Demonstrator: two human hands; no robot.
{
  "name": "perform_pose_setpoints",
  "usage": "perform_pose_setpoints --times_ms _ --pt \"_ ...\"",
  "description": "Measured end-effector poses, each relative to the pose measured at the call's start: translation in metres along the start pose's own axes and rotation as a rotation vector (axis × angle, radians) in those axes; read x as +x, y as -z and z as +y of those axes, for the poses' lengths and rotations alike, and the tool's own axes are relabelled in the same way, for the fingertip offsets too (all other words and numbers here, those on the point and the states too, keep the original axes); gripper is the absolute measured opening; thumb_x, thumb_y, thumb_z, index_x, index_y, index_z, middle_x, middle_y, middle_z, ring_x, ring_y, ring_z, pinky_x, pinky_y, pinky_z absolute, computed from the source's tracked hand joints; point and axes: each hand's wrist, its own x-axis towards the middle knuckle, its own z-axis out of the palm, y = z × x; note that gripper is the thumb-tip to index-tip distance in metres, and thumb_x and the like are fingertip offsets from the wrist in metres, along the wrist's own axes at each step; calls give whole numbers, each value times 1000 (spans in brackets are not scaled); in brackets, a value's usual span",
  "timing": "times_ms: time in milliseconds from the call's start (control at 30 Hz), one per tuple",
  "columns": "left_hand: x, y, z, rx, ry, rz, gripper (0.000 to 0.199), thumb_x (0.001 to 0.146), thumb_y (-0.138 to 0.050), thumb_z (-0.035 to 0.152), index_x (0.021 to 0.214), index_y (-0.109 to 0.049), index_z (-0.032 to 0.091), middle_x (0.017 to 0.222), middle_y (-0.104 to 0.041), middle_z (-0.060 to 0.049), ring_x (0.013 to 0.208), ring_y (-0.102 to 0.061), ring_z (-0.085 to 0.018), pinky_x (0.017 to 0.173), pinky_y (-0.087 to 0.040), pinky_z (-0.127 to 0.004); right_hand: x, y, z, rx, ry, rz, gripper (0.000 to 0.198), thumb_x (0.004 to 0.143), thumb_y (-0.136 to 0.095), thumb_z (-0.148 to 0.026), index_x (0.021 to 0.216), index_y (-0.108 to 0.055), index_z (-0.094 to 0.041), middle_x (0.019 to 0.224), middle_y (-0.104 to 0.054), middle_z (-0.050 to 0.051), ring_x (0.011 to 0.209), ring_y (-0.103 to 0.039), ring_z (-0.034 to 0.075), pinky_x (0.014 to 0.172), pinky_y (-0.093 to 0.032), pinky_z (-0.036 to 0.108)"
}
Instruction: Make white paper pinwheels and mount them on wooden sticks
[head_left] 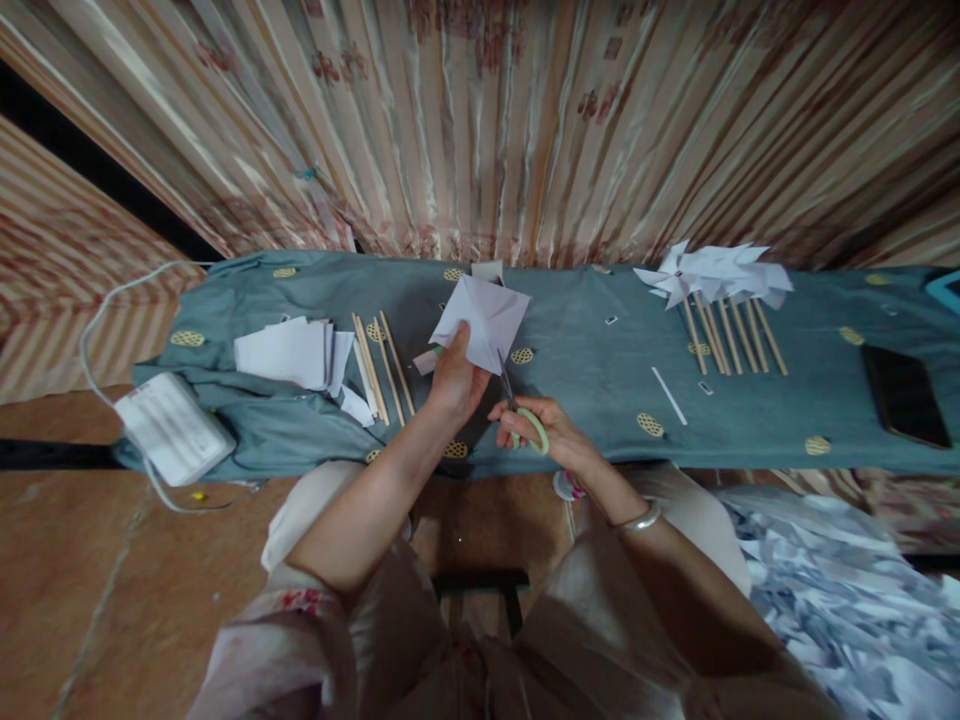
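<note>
Both my forearms slant inward over the bench [585, 390], a silver bangle [640, 518] on the right one. My left fingers [480, 384] pinch a white paper square [487, 305], thumb flat on top; my right fingers [553, 412] grip the green-handled scissors [542, 437], whose blades point away from me and meet the square's near corner. To my left lie some white sheets [281, 352], wooden sticks [370, 365] and, farther out, a white box [176, 428]. To my right, beyond a thin paper strip [669, 395], paper pinwheels [720, 272] overlap near the curtain [480, 130], with a dark phone [905, 395] farther along. Held above the bench's middle, the square shows creases running toward its centre; my left fingers cover part of its near side.
</note>
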Motion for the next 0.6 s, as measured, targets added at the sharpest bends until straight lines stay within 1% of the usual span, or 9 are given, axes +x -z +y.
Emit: perform_pose_setpoints --times_ms 133,267,467,600 --pt "0 1 -1 14 11 9 29 100 -48 23 123 -61 13 109 -74 -10 105 -69 -18 99 -53 -32 1 0 0 -8 -12 8 52 65 -75 -68 78 -66 -19 59 -66 -1 51 -56 10 50 -42 23" --pt "-1 2 -3 23 9 9 28 101 -46 22 121 -62 11 107 -74 -10 101 -70 -17 100 -52 -32 1 0 1 -10 -10 15 50 67 -74 -67 78 -66 -19 58 -66 -1 51 -56 10 51 -43 23" --pt "0 4 -5 39 14 -20 25 100 -49 23 117 -63 12 98 -76 -8 104 -69 -18 103 -51 -32 1 -1 2 -7 -3 36 49 66 -75 -66 77 -67 -19 58 -67 -1 51 -57 10 49 -43 22" --pt "-1 4 -5 35 6 -23 25 99 -50 23 116 -64 11 101 -76 -9 107 -68 -18 103 -50 -32 2 -1 3 1 4 47 50 65 -76 -67 76 -67 -19 57 -67 -1 50 -56 10 49 -43 22"
